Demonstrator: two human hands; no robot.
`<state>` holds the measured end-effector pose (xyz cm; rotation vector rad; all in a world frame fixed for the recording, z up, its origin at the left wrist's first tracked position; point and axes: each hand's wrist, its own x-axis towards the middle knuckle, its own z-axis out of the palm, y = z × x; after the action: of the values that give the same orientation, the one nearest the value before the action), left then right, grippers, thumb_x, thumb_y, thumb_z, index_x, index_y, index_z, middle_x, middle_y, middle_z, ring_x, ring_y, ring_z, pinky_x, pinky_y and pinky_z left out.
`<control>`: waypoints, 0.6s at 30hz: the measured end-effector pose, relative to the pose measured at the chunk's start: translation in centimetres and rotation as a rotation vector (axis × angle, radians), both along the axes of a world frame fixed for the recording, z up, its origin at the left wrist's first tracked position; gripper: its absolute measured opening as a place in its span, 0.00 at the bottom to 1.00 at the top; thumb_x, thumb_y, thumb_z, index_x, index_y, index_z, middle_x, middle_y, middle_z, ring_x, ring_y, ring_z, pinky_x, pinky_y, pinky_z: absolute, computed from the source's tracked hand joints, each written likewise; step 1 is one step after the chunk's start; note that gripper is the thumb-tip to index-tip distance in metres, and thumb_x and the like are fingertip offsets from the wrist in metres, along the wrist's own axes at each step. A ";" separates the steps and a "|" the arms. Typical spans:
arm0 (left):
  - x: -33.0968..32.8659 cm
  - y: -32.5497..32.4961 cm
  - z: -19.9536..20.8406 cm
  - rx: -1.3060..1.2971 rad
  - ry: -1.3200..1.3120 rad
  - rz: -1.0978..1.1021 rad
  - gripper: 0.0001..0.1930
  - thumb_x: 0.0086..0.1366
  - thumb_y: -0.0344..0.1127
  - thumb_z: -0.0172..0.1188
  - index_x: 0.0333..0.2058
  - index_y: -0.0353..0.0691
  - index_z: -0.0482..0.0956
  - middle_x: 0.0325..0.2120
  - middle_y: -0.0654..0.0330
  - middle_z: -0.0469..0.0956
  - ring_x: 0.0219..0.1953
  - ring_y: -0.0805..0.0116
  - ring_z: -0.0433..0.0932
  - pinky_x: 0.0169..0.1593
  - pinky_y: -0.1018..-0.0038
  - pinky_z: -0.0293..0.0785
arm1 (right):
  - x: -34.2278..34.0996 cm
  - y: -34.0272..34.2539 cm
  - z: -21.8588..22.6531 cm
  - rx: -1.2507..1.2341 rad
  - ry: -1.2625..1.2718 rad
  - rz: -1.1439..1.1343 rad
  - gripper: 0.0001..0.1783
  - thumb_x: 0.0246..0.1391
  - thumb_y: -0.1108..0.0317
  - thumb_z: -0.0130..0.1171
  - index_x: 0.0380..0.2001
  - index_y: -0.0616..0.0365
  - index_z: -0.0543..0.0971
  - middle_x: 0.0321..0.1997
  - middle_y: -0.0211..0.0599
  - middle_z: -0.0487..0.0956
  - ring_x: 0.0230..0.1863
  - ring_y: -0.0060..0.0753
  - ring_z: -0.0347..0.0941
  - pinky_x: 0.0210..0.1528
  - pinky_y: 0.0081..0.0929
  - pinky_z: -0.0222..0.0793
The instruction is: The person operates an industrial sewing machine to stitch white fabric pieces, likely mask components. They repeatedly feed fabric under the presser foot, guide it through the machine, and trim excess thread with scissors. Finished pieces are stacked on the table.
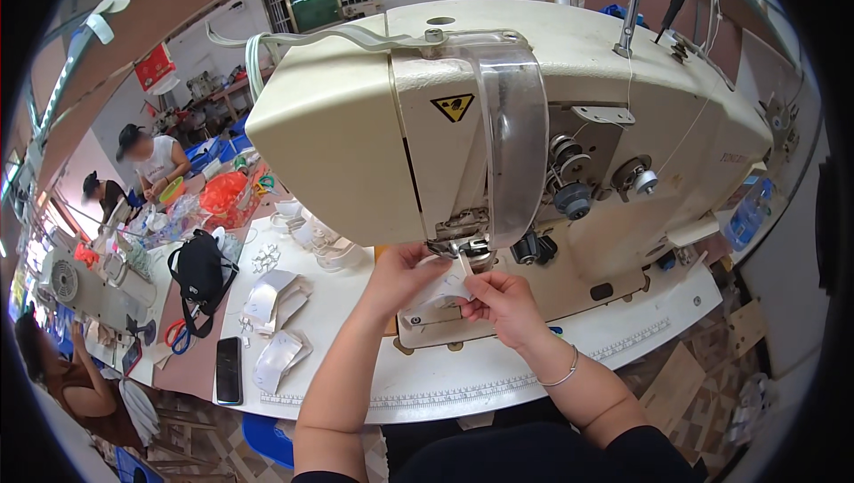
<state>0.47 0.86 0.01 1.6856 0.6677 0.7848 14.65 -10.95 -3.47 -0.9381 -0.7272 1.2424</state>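
Both my hands are at the needle area of a large cream sewing machine (338,145). My left hand (396,280) is closed on the edge of a curved white piece (442,293), its fingertips close beside the presser foot (469,247). From the right, my right hand (505,307) pinches a narrow white strip (466,266) that runs up toward the foot, its fingers beside the white piece's right end. The fingers partly cover the piece, and the needle tip cannot be made out.
Stacks of curved white pieces (277,298) lie on the white table (356,385) at left, near a black phone (229,371), scissors (179,336) and a black bag (201,274). A ruler strip (534,382) follows the front edge. Other people work at far left.
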 end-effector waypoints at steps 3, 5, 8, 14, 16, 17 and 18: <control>-0.6 -2.2 -1.9 0.742 -0.014 0.266 0.16 0.45 0.32 0.65 0.35 0.38 0.75 0.33 0.59 0.75 0.38 0.62 0.74 0.44 0.70 0.68 | 0.7 -0.3 0.0 -0.005 -0.058 0.025 0.12 0.52 0.64 0.57 0.32 0.64 0.76 0.27 0.36 0.78 0.24 0.20 0.73 0.27 0.14 0.68; -1.4 -4.0 -1.0 1.138 0.043 0.198 0.20 0.41 0.31 0.67 0.36 0.42 0.74 0.36 0.60 0.74 0.42 0.58 0.72 0.48 0.66 0.66 | 1.1 -0.4 -0.1 -0.001 -0.102 0.053 0.11 0.52 0.65 0.57 0.32 0.63 0.76 0.27 0.35 0.78 0.24 0.20 0.72 0.27 0.14 0.68; -0.9 -3.7 -2.1 1.312 0.068 0.201 0.20 0.36 0.23 0.63 0.34 0.45 0.76 0.36 0.62 0.73 0.43 0.57 0.72 0.47 0.62 0.66 | 1.0 -0.2 -0.3 -0.002 -0.015 0.075 0.11 0.53 0.65 0.56 0.32 0.63 0.76 0.27 0.34 0.78 0.24 0.20 0.72 0.28 0.15 0.69; -0.6 -3.3 -2.4 1.387 -0.009 0.211 0.20 0.35 0.21 0.62 0.33 0.45 0.77 0.35 0.63 0.74 0.41 0.58 0.74 0.44 0.64 0.69 | 1.0 -0.4 -0.1 -0.019 0.003 0.076 0.11 0.53 0.65 0.56 0.32 0.63 0.76 0.26 0.34 0.77 0.24 0.19 0.72 0.28 0.15 0.69; -0.6 -3.3 -2.4 1.400 -0.007 0.223 0.20 0.35 0.22 0.62 0.32 0.45 0.78 0.35 0.63 0.74 0.40 0.59 0.74 0.43 0.64 0.70 | 1.1 -0.6 0.0 -0.014 -0.009 0.085 0.11 0.53 0.65 0.56 0.32 0.63 0.76 0.26 0.34 0.77 0.24 0.19 0.72 0.28 0.15 0.69; -0.6 -3.4 -2.4 1.409 -0.002 0.229 0.19 0.36 0.23 0.63 0.32 0.45 0.78 0.34 0.63 0.75 0.40 0.59 0.74 0.43 0.65 0.70 | 1.1 -0.6 0.0 -0.012 -0.015 0.090 0.11 0.53 0.65 0.56 0.32 0.63 0.76 0.26 0.34 0.77 0.24 0.19 0.72 0.28 0.15 0.69; -0.6 -3.5 -2.5 1.418 0.001 0.236 0.18 0.36 0.23 0.63 0.31 0.44 0.78 0.34 0.63 0.75 0.40 0.59 0.75 0.42 0.65 0.70 | 1.2 -0.7 0.1 -0.011 -0.035 0.092 0.11 0.53 0.65 0.56 0.32 0.63 0.76 0.26 0.34 0.77 0.24 0.19 0.72 0.28 0.15 0.69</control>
<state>-0.13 -2.66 -2.48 2.8681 0.2459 1.6344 15.86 -11.61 -3.39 -0.9457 -0.7995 1.3145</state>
